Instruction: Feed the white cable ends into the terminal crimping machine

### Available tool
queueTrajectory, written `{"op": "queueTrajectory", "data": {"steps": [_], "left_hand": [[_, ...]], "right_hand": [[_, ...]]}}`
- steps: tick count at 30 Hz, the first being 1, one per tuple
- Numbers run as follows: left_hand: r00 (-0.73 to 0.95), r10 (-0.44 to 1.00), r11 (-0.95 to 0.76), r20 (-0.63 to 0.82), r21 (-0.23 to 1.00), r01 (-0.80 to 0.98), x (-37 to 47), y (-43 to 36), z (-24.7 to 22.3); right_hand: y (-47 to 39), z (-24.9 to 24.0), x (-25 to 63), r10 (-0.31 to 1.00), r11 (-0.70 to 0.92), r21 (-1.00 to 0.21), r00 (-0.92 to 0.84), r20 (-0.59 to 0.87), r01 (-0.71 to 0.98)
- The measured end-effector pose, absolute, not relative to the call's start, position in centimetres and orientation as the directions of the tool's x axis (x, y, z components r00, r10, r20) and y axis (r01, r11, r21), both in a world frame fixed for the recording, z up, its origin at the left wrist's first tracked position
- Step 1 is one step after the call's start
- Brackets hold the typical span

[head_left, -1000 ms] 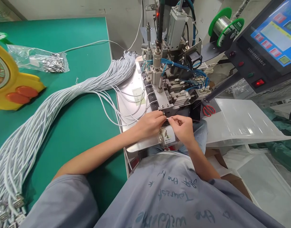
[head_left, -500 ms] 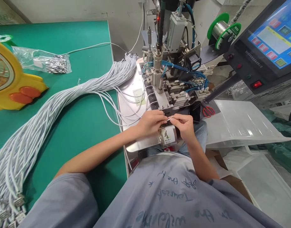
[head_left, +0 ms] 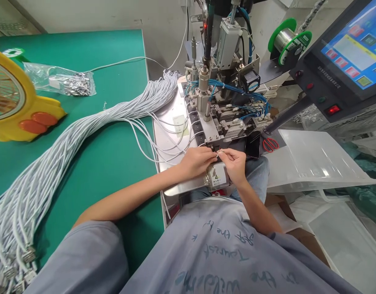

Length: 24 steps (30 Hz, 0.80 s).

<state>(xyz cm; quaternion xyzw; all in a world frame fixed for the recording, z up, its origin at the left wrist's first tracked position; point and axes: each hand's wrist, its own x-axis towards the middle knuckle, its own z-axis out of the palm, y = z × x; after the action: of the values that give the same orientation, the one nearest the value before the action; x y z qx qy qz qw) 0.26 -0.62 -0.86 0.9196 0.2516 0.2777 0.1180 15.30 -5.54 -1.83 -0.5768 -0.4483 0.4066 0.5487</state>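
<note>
My left hand (head_left: 198, 160) is closed in a pinch around the end of a white cable (head_left: 218, 154), just in front of the machine. Against it, my right hand (head_left: 235, 164) pinches at the tip of the same cable end; the fine wires there are too small to make out clearly. Below the fingers sits a metal cylinder with a white label (head_left: 218, 174). The soldering machine (head_left: 211, 126) stands directly beyond both hands, with several white cables running into its left side. A big bundle of white cables (head_left: 92, 122) curves across the table at left.
The green table (head_left: 120, 45) carries a yellow fan (head_left: 37, 100) and a plastic bag of metal parts (head_left: 79, 84). At right are a solder wire spool (head_left: 284, 39), a tilted touch screen (head_left: 356, 49), red-handled scissors (head_left: 270, 144) and a translucent plastic sheet (head_left: 323, 159).
My right hand has shifted slightly left and turned, bringing its fingertips closer to the left hand's. The left hand stays pinched on the cable. The whole view has shifted a little.
</note>
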Motion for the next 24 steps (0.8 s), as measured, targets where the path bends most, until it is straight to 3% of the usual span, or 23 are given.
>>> {"op": "queueTrajectory", "data": {"steps": [6,11,19,24], "left_hand": [[0.877,0.465,-0.883,0.119,0.135,0.449,0.0,-0.1,-0.4],[0.851,0.525,-0.844,-0.003,0.132,0.521,0.3,0.0,-0.8],[0.864,0.504,-0.856,0.007,0.134,0.499,0.2,0.1,-0.7],[0.870,0.492,-0.867,0.021,0.109,0.487,-0.1,0.1,-0.9]], "right_hand": [[-4.6,-4.1,17.9,0.972,-0.095,-0.986,0.226,-0.063,0.136],[-3.8,-5.1,18.4,0.968,-0.219,-0.972,0.143,-0.206,0.082],[-3.4,-5.1,17.9,0.938,-0.328,-0.945,0.118,-0.325,0.009],[-3.3,-5.3,17.9,0.949,-0.309,-0.950,0.082,-0.305,0.039]]}}
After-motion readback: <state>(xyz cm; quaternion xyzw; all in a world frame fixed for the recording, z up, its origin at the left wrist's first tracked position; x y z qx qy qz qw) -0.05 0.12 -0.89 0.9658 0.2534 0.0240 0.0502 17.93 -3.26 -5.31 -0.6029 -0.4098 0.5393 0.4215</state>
